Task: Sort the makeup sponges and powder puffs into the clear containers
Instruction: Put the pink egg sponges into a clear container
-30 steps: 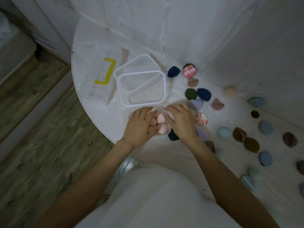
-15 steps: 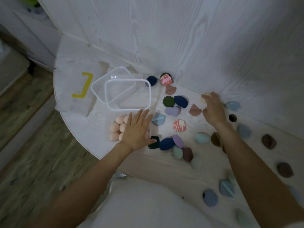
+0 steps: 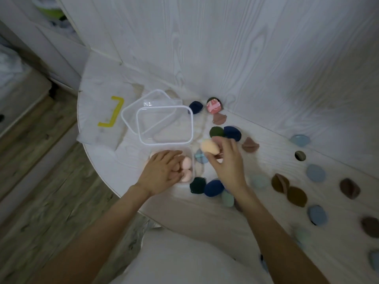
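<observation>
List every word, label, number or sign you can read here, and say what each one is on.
No readable text anywhere.
Yellow bracket-shaped mark on the white sheet: a shape, not a letter.
Pink marbled puff: swirl pattern only, no words.
Clear containers show no labels.

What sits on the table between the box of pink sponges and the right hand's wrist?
Head view: a light blue puff lies just beside the box, partly hidden under the right hand, which holds a peach sponge.

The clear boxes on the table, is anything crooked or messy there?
Yes. One empty clear box sits skewed on top of another, corners not lined up. Puffs lie scattered over the table, still unsorted.
</observation>
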Motion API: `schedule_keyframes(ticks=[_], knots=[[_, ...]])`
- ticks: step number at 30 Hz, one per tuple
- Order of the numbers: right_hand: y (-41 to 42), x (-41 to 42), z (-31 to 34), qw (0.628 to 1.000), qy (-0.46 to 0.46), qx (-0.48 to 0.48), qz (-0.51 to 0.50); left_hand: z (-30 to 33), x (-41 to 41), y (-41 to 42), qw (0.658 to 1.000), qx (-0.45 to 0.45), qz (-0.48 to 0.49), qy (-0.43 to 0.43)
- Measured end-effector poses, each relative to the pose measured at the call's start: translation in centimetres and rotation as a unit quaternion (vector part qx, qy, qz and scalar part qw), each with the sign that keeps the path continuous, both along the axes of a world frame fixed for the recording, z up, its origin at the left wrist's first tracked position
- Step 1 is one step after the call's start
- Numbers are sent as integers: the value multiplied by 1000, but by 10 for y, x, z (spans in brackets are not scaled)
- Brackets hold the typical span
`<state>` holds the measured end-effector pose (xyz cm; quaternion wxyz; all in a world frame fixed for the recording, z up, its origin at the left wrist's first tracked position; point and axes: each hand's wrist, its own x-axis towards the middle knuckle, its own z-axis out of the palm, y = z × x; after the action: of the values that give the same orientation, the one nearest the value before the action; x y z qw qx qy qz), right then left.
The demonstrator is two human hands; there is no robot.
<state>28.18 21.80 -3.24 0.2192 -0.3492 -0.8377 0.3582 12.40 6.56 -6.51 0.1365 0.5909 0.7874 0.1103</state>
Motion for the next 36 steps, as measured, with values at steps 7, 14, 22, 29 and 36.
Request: schedule_keyframes(ticks=[7,14,22,29,36], knots=[[-39,-46,-19,995,-27,83,44,-3,-11,0,999,-32,-11,-1],[-43,-51,-34,984,-105,136,39,1,-21,11,997,-62,-38,27],[-50,-53,-39,943,-156,265,126,1,-21,-2,996,-87,-9,34],[-39,-51,-43,915,-134,300,233,-7,-15,0,996,-79,12,34],[-27,-55,-13,909,-256,211,252,-12,-15,-4,998,-64,16,-1]])
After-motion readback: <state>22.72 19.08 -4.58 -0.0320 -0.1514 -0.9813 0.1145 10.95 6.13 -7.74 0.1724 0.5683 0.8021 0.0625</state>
